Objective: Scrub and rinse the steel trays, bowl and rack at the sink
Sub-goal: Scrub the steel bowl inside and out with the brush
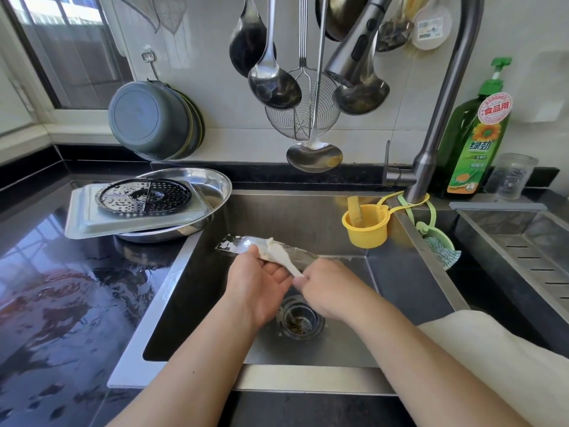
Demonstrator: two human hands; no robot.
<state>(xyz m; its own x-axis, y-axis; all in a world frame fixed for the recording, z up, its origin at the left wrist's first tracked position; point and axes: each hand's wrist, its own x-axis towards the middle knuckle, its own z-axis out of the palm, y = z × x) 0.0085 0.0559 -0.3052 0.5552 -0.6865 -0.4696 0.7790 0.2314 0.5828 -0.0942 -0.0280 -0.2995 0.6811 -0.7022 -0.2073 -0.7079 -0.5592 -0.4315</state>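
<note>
Reading "食品用" on green soap bottle (474,131); both hands hold a sudsy cleaver (243,243).

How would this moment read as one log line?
left hand: holds soapy cleaver | right hand: grips cleaver handle | over sink | tap off

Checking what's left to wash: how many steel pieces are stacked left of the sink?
3: perforated rack on top, rectangular tray under it, round tray lowest; others may be hidden.
</note>
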